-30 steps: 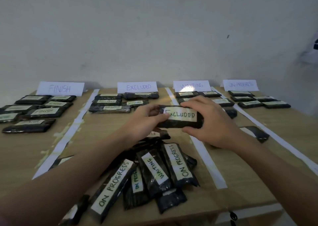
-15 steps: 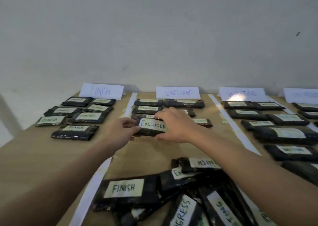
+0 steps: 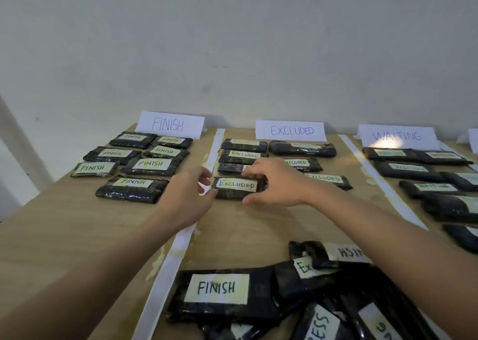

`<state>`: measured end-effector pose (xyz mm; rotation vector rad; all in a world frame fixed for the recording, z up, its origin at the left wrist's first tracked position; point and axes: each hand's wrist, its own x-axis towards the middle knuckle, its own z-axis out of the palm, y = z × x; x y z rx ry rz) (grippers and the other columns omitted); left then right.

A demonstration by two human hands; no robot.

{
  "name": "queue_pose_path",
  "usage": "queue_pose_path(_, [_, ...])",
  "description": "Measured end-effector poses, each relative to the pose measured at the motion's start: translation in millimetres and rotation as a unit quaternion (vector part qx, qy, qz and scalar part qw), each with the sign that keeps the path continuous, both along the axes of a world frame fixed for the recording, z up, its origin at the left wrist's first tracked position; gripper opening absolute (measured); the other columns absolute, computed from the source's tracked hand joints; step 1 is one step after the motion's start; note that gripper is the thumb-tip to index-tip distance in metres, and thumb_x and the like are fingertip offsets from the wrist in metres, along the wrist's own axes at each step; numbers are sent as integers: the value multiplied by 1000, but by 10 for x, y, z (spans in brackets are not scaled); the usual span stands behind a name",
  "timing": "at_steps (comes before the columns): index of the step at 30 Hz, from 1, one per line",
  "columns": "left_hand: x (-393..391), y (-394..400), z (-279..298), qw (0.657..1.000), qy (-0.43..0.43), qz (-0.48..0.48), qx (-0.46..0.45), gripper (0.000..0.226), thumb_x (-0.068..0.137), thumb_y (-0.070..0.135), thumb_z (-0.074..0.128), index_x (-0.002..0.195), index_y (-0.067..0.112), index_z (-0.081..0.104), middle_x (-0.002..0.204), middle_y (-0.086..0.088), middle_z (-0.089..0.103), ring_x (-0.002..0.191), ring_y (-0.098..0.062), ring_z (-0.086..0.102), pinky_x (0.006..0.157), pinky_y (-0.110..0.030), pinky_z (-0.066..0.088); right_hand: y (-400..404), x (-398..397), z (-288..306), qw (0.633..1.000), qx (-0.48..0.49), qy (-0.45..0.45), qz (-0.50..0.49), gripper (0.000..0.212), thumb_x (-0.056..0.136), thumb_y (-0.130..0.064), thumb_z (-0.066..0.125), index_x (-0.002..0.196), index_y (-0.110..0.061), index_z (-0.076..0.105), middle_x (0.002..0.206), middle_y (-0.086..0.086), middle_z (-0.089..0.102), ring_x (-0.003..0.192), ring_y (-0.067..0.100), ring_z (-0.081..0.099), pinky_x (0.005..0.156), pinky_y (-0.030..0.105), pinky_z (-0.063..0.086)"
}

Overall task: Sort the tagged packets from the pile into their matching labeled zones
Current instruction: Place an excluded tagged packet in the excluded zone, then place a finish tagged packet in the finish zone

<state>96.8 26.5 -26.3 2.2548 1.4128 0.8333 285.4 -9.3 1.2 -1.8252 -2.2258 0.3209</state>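
A black packet tagged EXCLUDED [image 3: 236, 186] lies flat on the wooden table [image 3: 77, 236], at the front of the Excluded zone below the EXCLUDED sign [image 3: 291, 130]. My left hand [image 3: 190, 194] pinches its left end. My right hand [image 3: 275, 184] covers its right end, fingers on the top edge and thumb at the near edge. The pile [image 3: 323, 301] of tagged packets sits near me at the bottom right, with a FINISH packet [image 3: 219, 291] at its left side.
Several sorted packets lie under the FINISH sign [image 3: 169, 125], in the Excluded zone and under the WAITING sign [image 3: 397, 135]. White tape strips [image 3: 178, 246] separate the zones. A wall stands right behind the signs. The table's left edge runs diagonally at the left.
Both hands carried the EXCLUDED packet from above the pile forward into the Excluded zone and lowered it onto the table. The view swung left.
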Motion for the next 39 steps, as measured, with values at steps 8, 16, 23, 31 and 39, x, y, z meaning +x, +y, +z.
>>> queue_pose_path(8, [347,-510,154,955,108,-277,17,24,87,23,61,110,18,61,99,8,63,90,-2,54,67,1,35,-880,374,158,996,-46,68,29,29,80,-31,69,108,-26,65,99,-12,67,87,-8,60,76,13,49])
queue_pose_path(16, [644,-797,235,923,143,-358,4,21,89,22,57,109,19,62,101,6,66,86,2,52,67,4,32,-1495,768,169,990,-122,71,13,32,85,-35,63,116,-37,58,113,-23,60,107,-7,52,95,28,45])
queue_pose_path(23, [688,-842,250,919,188,-346,28,24,92,29,52,111,17,60,103,6,66,92,-6,57,78,-13,43,-1626,803,168,999,-32,21,-14,49,84,-30,64,129,-37,48,117,-29,49,106,-13,43,85,0,30])
queue_pose_path(31, [680,-801,304,947,98,-304,-40,14,86,14,55,98,14,61,101,4,68,93,-9,60,71,-14,42,-1484,692,237,989,139,-42,-24,52,88,-31,57,137,-30,40,127,-12,50,113,7,48,92,18,35])
queue_pose_path(39, [744,-714,367,931,-266,-188,-165,12,91,24,55,95,21,66,84,7,71,77,-3,66,69,-27,48,-1159,551,205,962,210,160,-62,53,76,-25,74,125,-24,55,104,-11,58,94,9,58,81,28,50])
